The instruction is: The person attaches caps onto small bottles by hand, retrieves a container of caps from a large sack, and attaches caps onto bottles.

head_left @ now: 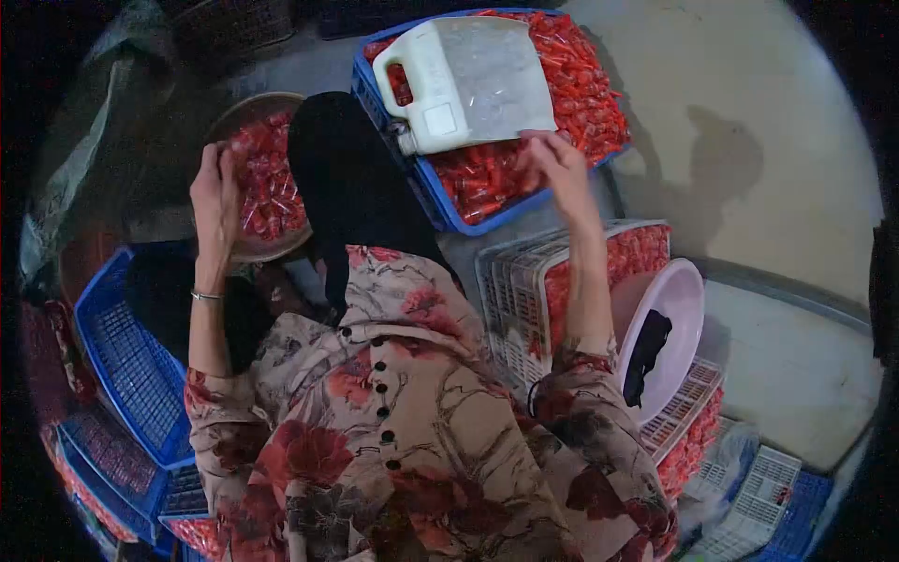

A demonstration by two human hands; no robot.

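Observation:
My left hand (217, 197) is at the left side of a round basin (272, 251) that holds small clear and red plastic pieces (273, 201). Its fingers curl downward and together, and their tips are partly hidden, so what they hold does not show. My right hand (565, 178), slightly blurred, is over a blue crate (468, 228) full of red plastic pieces (576, 70). Its thumb and fingers are drawn together beside the lower right corner of a white jug (435, 84) with a cut-open side, which lies on the crate. Anything between those fingers is too blurred to name.
At my right, a white crate (515, 290) of red pieces stands near a pink basin (688, 309) with a black cloth (648, 356) in it. Blue baskets (131, 347) are at my left. White baskets (758, 496) sit at lower right, by the wall.

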